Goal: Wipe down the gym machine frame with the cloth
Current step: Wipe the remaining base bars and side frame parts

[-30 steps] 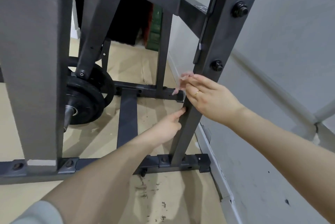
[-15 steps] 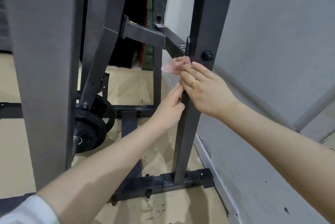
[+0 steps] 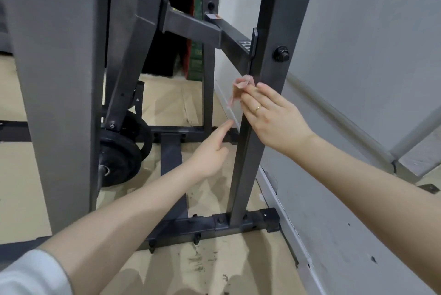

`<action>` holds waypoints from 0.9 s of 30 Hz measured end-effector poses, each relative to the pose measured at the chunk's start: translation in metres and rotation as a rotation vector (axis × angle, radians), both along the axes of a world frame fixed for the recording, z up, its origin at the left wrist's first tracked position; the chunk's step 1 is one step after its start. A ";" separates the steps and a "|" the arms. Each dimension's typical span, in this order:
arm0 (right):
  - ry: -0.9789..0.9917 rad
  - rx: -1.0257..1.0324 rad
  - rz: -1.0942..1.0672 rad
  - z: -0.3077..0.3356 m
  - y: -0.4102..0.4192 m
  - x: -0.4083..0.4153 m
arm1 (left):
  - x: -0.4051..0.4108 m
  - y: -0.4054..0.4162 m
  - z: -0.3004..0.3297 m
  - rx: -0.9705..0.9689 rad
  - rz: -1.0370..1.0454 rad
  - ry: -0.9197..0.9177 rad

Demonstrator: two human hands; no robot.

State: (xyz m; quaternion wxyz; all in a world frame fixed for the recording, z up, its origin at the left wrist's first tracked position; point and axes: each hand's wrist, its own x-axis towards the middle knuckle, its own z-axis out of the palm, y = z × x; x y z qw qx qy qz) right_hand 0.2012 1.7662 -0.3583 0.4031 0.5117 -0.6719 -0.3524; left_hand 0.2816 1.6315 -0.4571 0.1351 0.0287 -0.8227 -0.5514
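The gym machine frame's dark grey upright post (image 3: 267,75) stands close to the wall on a bolted base bar (image 3: 210,225). My right hand (image 3: 274,115) pinches a small pink cloth (image 3: 238,89) and presses it against the post's left edge, below a black bolt (image 3: 281,53). My left hand (image 3: 212,149) hovers just left of the post with straight fingers, lower than the right hand, holding nothing. Most of the cloth is hidden behind my right fingers.
A wide grey post (image 3: 55,80) fills the left foreground. Black weight plates (image 3: 124,154) sit on a bar behind it. A cross beam (image 3: 198,30) joins the upright. The grey wall (image 3: 358,56) runs close on the right. The floor (image 3: 214,266) is beige and scuffed.
My right hand with the cloth has moved up the post and come slightly down again. My left hand has come off the post and now hangs beside it.
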 end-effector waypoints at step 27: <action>-2.364 -0.186 -0.427 -0.229 -0.185 0.204 | 0.260 -0.174 -0.157 0.210 0.188 -0.456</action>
